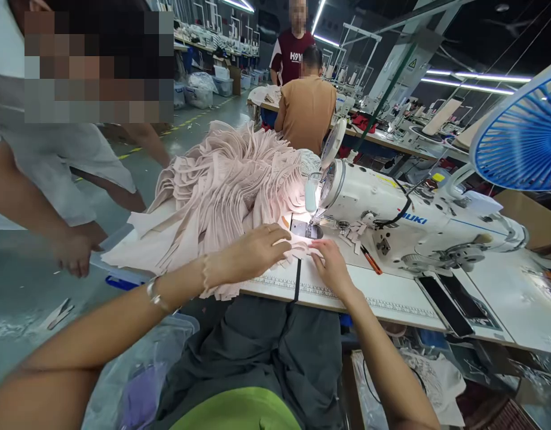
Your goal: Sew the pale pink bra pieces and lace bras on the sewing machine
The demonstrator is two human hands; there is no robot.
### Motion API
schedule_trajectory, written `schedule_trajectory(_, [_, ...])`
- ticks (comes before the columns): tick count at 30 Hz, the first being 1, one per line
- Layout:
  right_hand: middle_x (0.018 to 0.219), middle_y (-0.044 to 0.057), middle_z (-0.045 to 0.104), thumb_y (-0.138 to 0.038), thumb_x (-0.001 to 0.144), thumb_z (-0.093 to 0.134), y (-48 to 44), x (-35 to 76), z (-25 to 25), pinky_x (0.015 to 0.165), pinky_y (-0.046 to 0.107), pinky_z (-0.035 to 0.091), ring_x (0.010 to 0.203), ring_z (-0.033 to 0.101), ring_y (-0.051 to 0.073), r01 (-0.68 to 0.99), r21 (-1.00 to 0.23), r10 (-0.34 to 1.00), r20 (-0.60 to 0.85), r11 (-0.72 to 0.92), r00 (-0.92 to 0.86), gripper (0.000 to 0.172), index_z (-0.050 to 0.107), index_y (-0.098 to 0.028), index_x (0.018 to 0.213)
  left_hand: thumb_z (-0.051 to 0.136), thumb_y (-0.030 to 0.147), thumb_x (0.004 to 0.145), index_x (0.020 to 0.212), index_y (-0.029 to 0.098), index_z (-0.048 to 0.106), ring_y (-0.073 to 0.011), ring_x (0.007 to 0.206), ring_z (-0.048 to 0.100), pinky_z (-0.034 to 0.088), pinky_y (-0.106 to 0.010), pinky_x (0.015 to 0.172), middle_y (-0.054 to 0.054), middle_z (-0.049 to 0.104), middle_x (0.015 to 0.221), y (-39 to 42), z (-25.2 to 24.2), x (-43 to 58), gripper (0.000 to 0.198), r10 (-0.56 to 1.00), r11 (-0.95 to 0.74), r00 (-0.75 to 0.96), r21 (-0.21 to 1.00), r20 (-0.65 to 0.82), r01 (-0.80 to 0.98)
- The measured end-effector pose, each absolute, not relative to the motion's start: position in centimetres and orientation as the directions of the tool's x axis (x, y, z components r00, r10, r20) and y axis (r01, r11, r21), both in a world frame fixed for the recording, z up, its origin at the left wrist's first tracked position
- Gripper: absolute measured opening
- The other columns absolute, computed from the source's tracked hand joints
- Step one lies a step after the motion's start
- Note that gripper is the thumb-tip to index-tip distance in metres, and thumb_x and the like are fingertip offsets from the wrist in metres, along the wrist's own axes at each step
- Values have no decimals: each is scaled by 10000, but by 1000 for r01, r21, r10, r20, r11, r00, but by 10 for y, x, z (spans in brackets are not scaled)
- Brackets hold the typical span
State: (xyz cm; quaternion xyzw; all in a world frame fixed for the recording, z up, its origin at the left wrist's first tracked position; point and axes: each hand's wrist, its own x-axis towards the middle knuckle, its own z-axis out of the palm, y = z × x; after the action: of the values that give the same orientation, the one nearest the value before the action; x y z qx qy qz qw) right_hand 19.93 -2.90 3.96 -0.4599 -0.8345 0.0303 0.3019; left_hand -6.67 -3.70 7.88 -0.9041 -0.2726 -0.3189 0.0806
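Observation:
A small pale pink fabric piece [299,243] lies at the front of the needle plate [299,227], under the lit head of a white sewing machine [383,209]. My left hand [257,251] has its bent fingers closed on the left part of this piece; its thumb is hidden. From the right, my right hand [331,266] pinches the piece's near edge between thumb and fingers. Beside my left hand, a large heap of matching pink fabric pieces [230,185] covers the left of the table and hangs over its front edge.
An orange-handled tool [371,260] and fabric scraps [354,236] lie right of the needle. A black phone [444,304] rests on the white table [392,298]. A blue fan [526,131] stands at right. One person [28,155] leans in at left; others are behind the machine.

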Motion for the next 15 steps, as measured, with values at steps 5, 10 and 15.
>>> schedule_trajectory(5, [1037, 101, 627, -88, 916, 495, 13, 179, 34, 797, 323, 473, 961, 570, 223, 804, -227, 834, 215, 549, -508, 220, 635, -192, 1051, 611, 235, 961, 1196, 18, 577, -318, 1149, 575, 426, -476, 1033, -215, 638, 1186, -8, 69, -48, 322, 635, -674, 720, -255, 279, 693])
schedule_trajectory(10, [862, 37, 586, -128, 922, 474, 2, 186, 40, 685, 270, 419, 771, 537, 172, 802, -321, 864, 194, 504, -465, 150, 586, -202, 856, 546, 63, 938, 882, 133, 591, -234, 883, 577, 441, -339, 831, -87, 617, 948, -17, 82, -65, 101, 604, -753, 781, -209, 158, 624])
schedule_trajectory(15, [735, -3, 611, -227, 893, 534, -16, 205, 52, 625, 255, 399, 663, 524, 149, 689, -597, 889, 94, 411, -449, 151, 562, -217, 746, 561, 16, 917, 763, 179, 584, -157, 774, 562, 403, -282, 804, -8, 622, 863, -31, 106, -102, 225, 538, -840, 824, 28, 175, 542])
